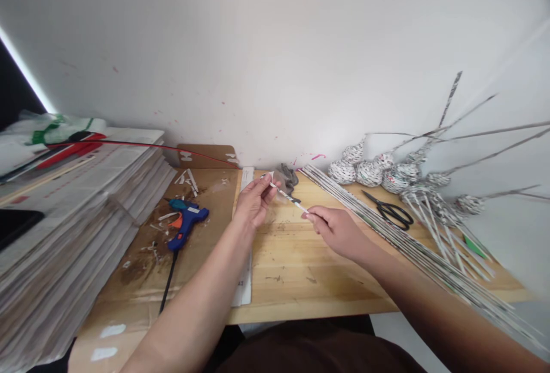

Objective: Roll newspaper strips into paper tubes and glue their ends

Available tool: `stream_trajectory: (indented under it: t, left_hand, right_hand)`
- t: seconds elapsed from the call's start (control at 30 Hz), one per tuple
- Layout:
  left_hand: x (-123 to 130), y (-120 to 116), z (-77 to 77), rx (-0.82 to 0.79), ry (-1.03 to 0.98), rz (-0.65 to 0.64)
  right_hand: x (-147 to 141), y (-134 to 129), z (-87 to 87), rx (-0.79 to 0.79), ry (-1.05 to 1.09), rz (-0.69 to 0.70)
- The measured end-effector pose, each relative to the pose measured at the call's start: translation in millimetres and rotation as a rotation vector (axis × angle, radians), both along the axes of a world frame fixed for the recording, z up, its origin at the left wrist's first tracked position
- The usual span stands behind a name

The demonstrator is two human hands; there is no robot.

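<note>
The paper tube (290, 197) is above the bench (296, 281), nearer to its back edge than its front. The left hand (253, 201), half curled, pinches it; the right hand (330, 225), more closed, grips the other end and hides it. Uneven twisting could, I think, bend or unroll it. The grey lump (290, 173) behind is hard to identify.

The left forearm (215, 273) points toward one o'clock, its left hand (255, 200) pinching; the right forearm (397, 278) points toward ten, its right hand (332, 226) curled tight.
</note>
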State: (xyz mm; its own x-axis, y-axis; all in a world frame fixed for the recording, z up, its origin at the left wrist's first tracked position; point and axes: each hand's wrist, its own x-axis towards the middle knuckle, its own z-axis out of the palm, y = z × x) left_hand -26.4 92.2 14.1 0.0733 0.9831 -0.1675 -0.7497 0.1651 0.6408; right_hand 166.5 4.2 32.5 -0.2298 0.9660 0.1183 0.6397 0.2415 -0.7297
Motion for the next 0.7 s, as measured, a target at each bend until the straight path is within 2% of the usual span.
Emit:
stream_trajectory:
  t: [0.1,0.17,0.2,0.27,0.37,0.43,0.57,0.7]
  left_hand:
    - [0.1,0.2,-0.5,-0.026,-0.004,-0.003]
    - [0.7,-0.1,-1.4,-0.031,0.003,-0.010]
    - [1.1,-0.3,-1.8,-0.030,0.007,-0.015]
    - [1.8,-0.7,-2.4,-0.021,0.015,-0.026]
    - [2.1,-0.8,-2.9,-0.016,0.016,-0.028]
    - [2.3,-0.6,-3.5,-0.034,0.004,-0.015]
    - [3.4,-0.6,-6.1,-0.086,0.001,0.014]
    - [4.6,-0.4,-8.1,-0.084,0.013,0.002]
  right_hand:
    - [1.9,1.5,-2.2,-0.401,0.297,0.067]
    - [1.7,3.3,-1.6,-0.524,0.402,0.109]
    - [0.5,4.3,-1.0,-0.519,0.395,0.114]
    - [-3.9,6.3,0.1,-0.392,0.284,0.089]
    - [-11.2,8.0,-0.7,-0.084,0.029,0.040]
    - [-13.3,7.8,-2.6,0.049,-0.107,0.039]
    - [-10.1,5.0,-3.6,0.152,-0.306,0.018]
    - [-6.5,1.3,3.3,0.211,-0.442,-0.008]
